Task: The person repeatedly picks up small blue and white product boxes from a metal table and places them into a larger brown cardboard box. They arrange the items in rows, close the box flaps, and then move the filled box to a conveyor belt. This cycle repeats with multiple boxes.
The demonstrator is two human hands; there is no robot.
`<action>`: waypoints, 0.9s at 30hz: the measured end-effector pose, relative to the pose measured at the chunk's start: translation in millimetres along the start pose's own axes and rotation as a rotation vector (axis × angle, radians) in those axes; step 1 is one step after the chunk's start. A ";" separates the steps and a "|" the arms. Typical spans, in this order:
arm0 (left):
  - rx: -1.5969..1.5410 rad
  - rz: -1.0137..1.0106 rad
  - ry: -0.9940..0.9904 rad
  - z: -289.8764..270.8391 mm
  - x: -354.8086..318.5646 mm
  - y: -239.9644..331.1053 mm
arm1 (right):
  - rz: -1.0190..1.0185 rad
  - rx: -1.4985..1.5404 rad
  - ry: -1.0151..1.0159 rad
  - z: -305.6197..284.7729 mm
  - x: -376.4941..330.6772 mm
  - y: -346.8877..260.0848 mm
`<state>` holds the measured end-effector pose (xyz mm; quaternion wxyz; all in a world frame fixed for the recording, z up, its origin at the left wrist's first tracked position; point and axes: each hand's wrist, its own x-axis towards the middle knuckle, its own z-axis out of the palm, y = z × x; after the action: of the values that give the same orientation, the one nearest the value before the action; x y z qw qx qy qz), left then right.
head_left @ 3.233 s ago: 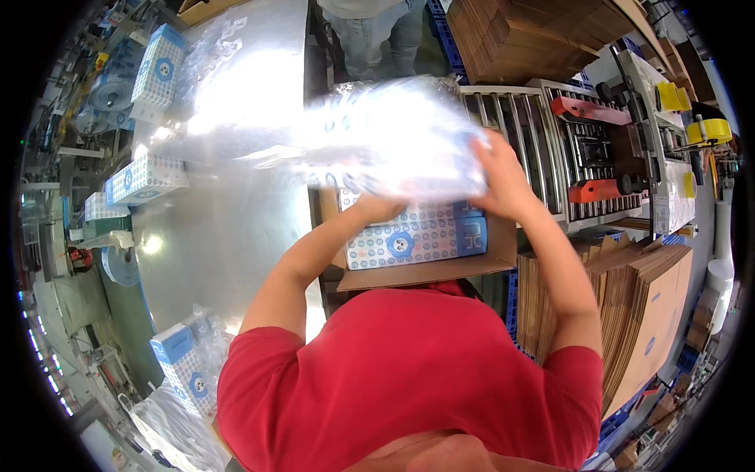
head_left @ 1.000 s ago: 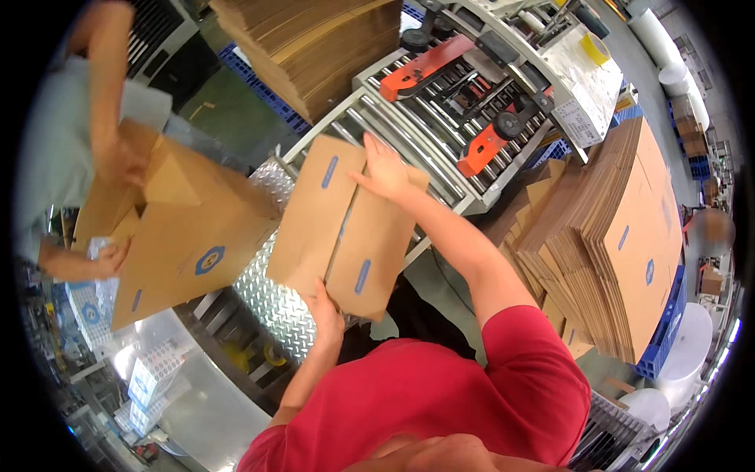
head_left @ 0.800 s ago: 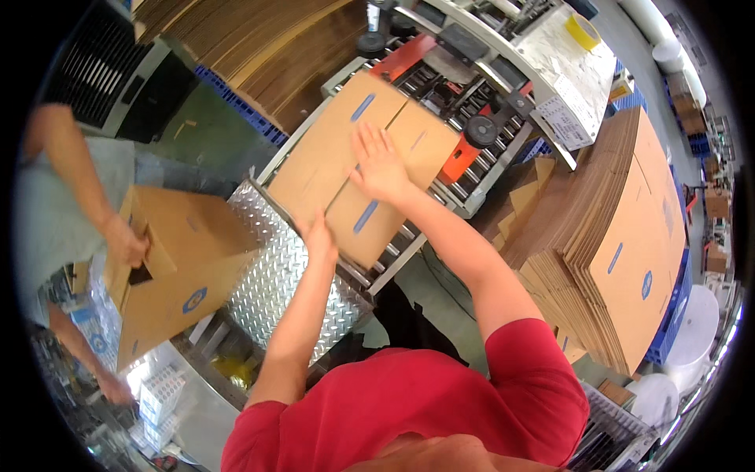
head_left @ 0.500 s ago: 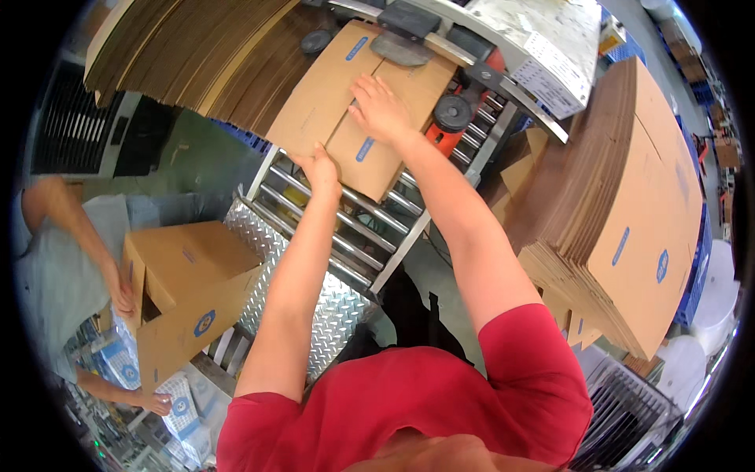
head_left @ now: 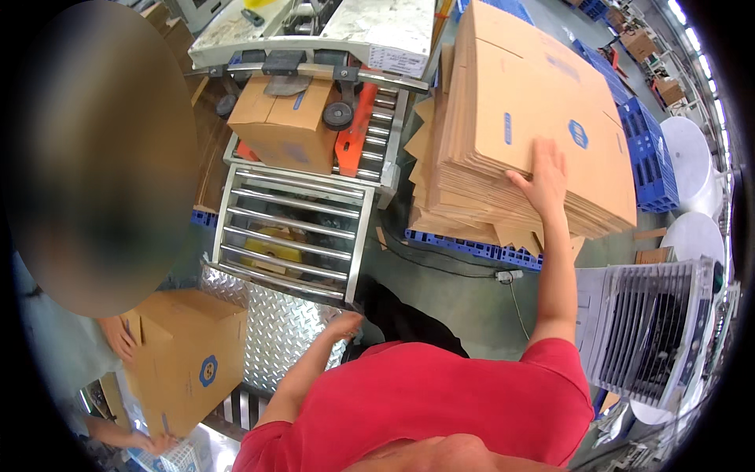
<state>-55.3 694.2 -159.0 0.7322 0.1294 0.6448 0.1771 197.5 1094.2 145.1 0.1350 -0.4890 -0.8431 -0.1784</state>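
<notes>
My right hand (head_left: pixel 544 185) lies flat with fingers spread on the top sheet of a tall stack of folded cardboard boxes (head_left: pixel 543 110), to the right. The stack rests on a blue pallet (head_left: pixel 464 245). Close to my body, beside the diamond-plate metal step (head_left: pixel 287 330), my left hand (head_left: pixel 344 325) is loosely curled, with nothing visible in it. A closed cardboard box (head_left: pixel 287 138) stands on the rollers ahead, under the black pressing plate (head_left: pixel 287 84) of a machine, between its side wheels. Both hands are apart from this box.
Bare metal rollers (head_left: pixel 287 232) lie between me and the boxed machine. At left, another person's hands (head_left: pixel 118 338) hold an upright carton (head_left: pixel 185 362); a large blurred shape covers the upper left. A slatted white fan unit (head_left: pixel 649 326) stands at right. A cable (head_left: pixel 440 271) crosses the floor.
Both my hands have left the box, which has moved forward under the machine. My view has turned right. My right hand has reached the cardboard stack; my left has drawn back toward my body.
</notes>
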 end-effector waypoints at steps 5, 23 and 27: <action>0.223 0.521 -0.082 48.9 -66.0 50.3 | -0.122 0.133 0.037 0.0 -51.3 12.3; -0.184 1.139 0.978 17.4 -424.2 -116.3 | -0.386 0.904 -0.014 -84.0 -308.8 -202.0; 0.090 0.881 1.391 57.8 -508.2 -181.3 | -0.876 1.091 -0.163 -122.4 -279.4 -281.1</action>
<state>-35.0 316.0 229.6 0.0231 0.2604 0.8476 0.4617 94.3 695.6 95.4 0.2132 0.0212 -0.9389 0.2693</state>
